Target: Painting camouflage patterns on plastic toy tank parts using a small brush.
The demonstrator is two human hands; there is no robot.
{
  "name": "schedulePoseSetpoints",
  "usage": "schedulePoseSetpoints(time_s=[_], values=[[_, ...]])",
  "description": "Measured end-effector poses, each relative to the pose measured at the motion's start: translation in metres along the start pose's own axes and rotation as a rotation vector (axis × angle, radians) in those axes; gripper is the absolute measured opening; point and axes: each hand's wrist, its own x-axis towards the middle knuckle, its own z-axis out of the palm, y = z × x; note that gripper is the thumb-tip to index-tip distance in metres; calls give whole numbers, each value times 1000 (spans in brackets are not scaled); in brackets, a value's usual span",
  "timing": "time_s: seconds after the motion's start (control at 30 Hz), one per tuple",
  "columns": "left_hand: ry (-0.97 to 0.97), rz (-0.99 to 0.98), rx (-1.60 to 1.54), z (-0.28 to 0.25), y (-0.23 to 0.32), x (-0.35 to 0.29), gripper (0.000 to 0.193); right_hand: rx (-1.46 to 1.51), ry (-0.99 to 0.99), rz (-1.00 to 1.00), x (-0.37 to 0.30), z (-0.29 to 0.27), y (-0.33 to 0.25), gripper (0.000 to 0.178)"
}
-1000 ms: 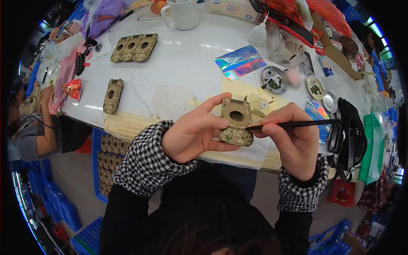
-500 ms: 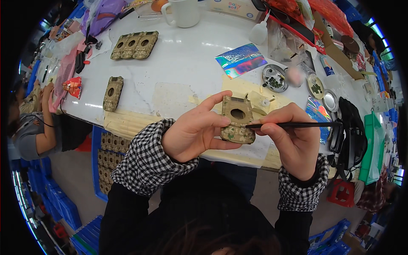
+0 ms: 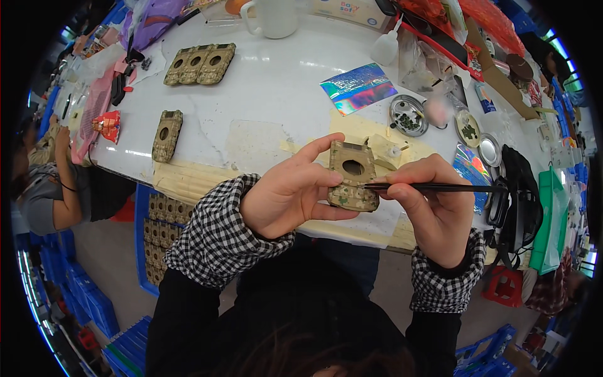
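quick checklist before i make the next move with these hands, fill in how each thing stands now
1. Camouflage piece held: ok, the left hand grips it between thumb and fingers.
2. Black slim tool held: ok, in the right hand.
3. Tool tip touching the piece: cannot tell; it is at the piece's right side, but contact is too fine to see.
4. Small part at the tip: cannot tell, too small.
5. Dark green bits accessible: ok, they lie in an uncovered round tin.
6. Similar pieces clear of the hands: ok, a row of three and a single one sit apart on the table's left.
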Motion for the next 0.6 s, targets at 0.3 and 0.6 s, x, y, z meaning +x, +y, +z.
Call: schedulePoseSetpoints(time_s=[0.3,0.6], values=[[6,0,12,-1,0,1,69,22,18,26,-1,1,0,10],[2,-6,13,0,0,2,70,-42,9,-14,-1,0,0,10]])
